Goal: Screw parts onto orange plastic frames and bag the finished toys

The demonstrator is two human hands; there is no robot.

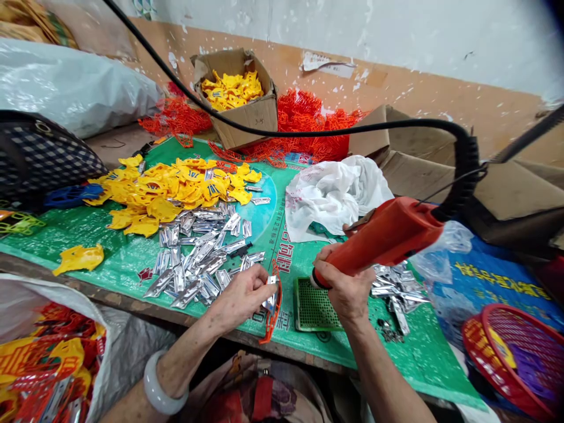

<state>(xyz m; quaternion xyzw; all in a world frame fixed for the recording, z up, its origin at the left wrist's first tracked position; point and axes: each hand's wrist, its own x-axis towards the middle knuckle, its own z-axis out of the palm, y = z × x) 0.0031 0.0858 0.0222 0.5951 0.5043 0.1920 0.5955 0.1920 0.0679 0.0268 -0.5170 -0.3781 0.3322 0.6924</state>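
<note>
My left hand (pixel 247 292) pinches a small silver metal piece (pixel 272 288) at the table's front edge. An orange plastic strip (pixel 275 311) lies against that piece, upright in the view. My right hand (pixel 346 285) is wrapped round a red power tool (pixel 383 238), whose black cable rises from its back end. Under the tool's tip sits a green perforated tray (pixel 315 305). Left of my left hand spreads a heap of silver metal pieces (pixel 198 258), with a pile of yellow plastic parts (pixel 163 188) behind it. More silver pieces (pixel 399 285) lie right of my right hand.
Behind stand a cardboard box (pixel 251 126) of yellow parts and orange plastic netting (pixel 308 117). A white cloth (pixel 326 194) lies mid-table. A red basket (pixel 520 352) is at right, an open sack (pixel 103 364) at lower left. The black cable (pixel 282 134) crosses overhead.
</note>
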